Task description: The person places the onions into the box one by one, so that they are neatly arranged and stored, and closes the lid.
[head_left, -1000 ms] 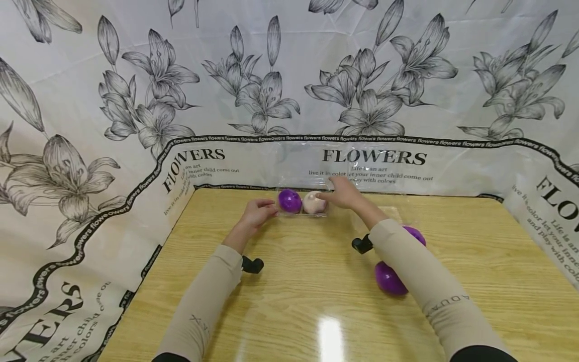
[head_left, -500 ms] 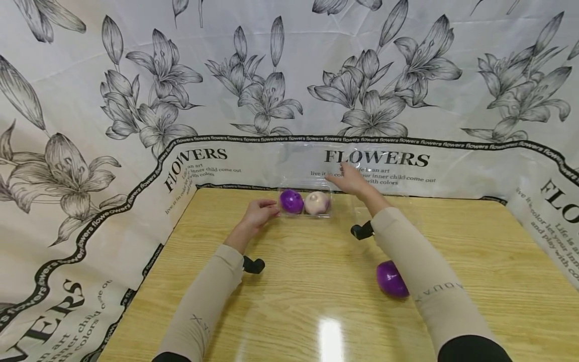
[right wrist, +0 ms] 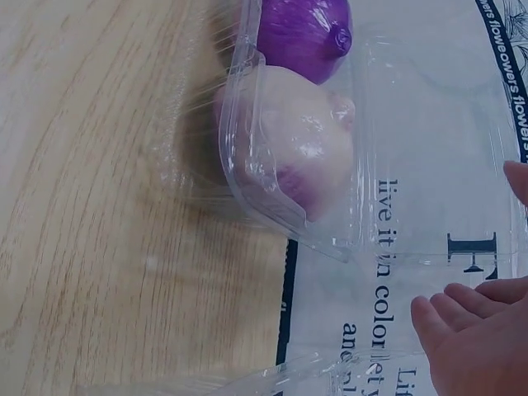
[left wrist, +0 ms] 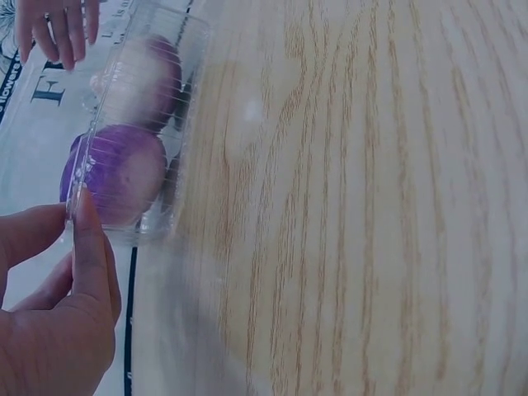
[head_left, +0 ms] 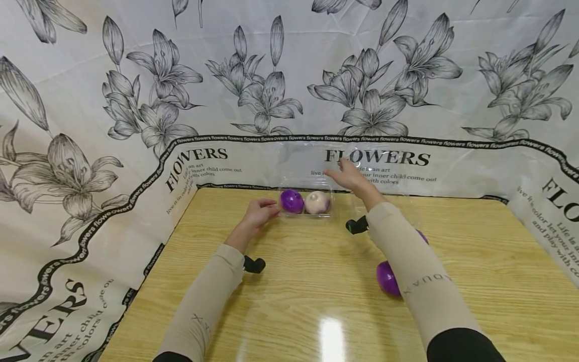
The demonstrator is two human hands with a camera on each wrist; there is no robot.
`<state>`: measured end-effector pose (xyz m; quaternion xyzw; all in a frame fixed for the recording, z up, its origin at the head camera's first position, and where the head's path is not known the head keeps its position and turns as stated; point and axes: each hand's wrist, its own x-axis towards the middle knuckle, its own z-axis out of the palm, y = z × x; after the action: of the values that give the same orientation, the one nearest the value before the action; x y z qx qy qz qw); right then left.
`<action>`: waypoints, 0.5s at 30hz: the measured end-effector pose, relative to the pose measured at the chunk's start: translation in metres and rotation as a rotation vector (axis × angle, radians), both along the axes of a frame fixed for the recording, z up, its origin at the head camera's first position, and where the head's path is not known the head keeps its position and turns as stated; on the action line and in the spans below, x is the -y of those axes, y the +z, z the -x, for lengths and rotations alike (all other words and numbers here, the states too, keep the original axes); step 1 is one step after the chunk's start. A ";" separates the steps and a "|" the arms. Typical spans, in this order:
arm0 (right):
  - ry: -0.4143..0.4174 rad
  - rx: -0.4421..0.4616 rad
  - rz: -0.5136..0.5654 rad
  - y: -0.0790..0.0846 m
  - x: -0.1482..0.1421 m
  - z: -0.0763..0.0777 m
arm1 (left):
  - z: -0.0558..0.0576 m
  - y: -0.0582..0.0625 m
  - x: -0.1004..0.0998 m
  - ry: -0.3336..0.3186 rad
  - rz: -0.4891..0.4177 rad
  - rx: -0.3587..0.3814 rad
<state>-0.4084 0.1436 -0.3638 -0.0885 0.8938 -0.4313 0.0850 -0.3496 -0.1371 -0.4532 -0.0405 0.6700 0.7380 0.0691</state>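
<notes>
A clear plastic clamshell box (head_left: 307, 215) sits at the table's back edge, its see-through lid (head_left: 294, 166) raised against the cloth. Inside, side by side, lie a glossy round purple vegetable (head_left: 291, 201) and a pale, purple-tinged one (head_left: 317, 202) with a nub. My left hand (head_left: 260, 213) pinches the box's left rim between thumb and fingers, as the left wrist view confirms. Beside the lid's right edge is my right hand (head_left: 349, 176), fingers fairly straight (right wrist: 445, 318), holding nothing visible. Whether it touches the lid, I cannot tell.
Another clear plastic box (head_left: 362, 203) lies to the right, partly behind my right sleeve. Two more purple vegetables, a nearer one (head_left: 388, 279) and a farther one (head_left: 422, 236), are partly covered by that sleeve. A flower-printed cloth (head_left: 253, 166) rises behind the table.
My right hand has left the pale vegetable and moved up and back beside the raised lid, shifting only slightly over the last half second. My left hand stays at the box's left rim.
</notes>
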 end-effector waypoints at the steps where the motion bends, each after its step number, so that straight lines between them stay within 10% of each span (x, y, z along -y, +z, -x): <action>1: -0.002 0.003 0.006 0.000 0.001 0.000 | 0.000 0.000 0.000 -0.001 0.000 0.000; 15: -0.018 -0.003 0.072 -0.002 0.004 0.001 | 0.001 -0.001 0.001 0.000 0.006 0.005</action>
<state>-0.4089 0.1400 -0.3654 -0.0840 0.8785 -0.4640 0.0767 -0.3503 -0.1382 -0.4538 -0.0423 0.6720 0.7360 0.0706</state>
